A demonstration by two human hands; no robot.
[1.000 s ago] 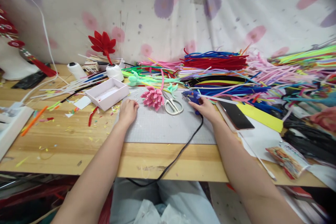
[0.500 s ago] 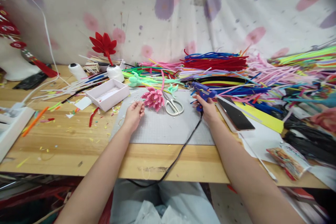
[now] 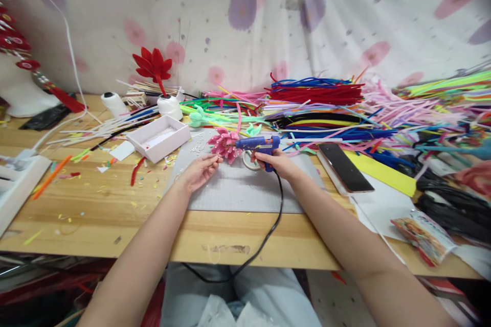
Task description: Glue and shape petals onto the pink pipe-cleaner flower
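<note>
My right hand (image 3: pixel 279 162) is wrapped round a blue hot glue gun (image 3: pixel 258 143), held level over the grey cutting mat (image 3: pixel 233 194). Its nozzle points left, toward a pink flower (image 3: pixel 221 142) made of fuzzy petals with pale dots. With fingertips pinched together, my left hand (image 3: pixel 200 172) is just below and left of the flower; what lies between them is too small to make out. Small white beads (image 3: pixel 197 149) are scattered on the mat beyond that hand. Scissors (image 3: pixel 250 161) lie right of the flower, partly hidden behind the glue gun and my right hand.
A white open box (image 3: pixel 159 143) stands left of the mat. Pipe cleaners (image 3: pixel 316 94) pile up along the back. A red flower (image 3: pixel 152 65) rises from a white spool. At right lies a phone (image 3: pixel 345 167); the gun's black cord (image 3: pixel 282 199) hangs over the front edge.
My right hand has brought the glue gun leftward from the mat's right side to the pink flower. My left hand has shifted slightly right, its fingertips now pinched near the petals.
</note>
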